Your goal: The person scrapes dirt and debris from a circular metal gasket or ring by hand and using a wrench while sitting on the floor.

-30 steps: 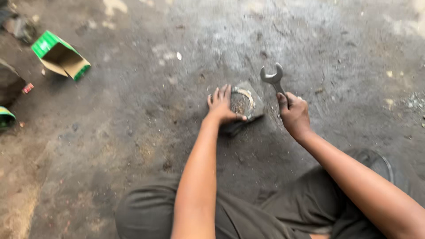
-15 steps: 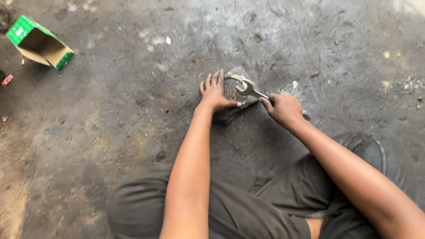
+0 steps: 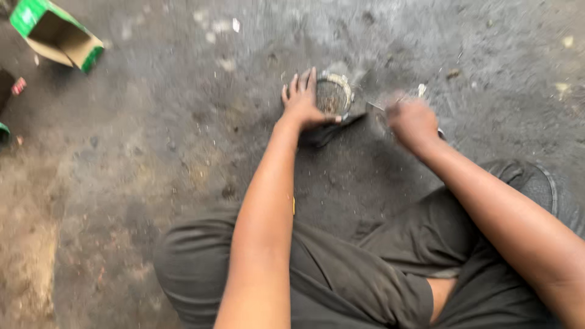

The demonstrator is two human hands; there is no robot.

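A round metal ring-shaped part lies on the dirty concrete floor. My left hand rests on its left side, fingers spread and thumb pressing against it, holding it down. My right hand is a blurred fist just right of the part, gripping a metal wrench whose head reaches toward the part's right edge. Most of the wrench is hidden by the fist and the blur.
An open green and brown cardboard box lies at the top left. Small dark and red objects sit at the left edge. My bent knees in dark trousers fill the bottom of the view.
My right hand swung the wrench from upright above the part down onto it, then drew back to the right. The left hand stayed on the part. The view shifted slightly.
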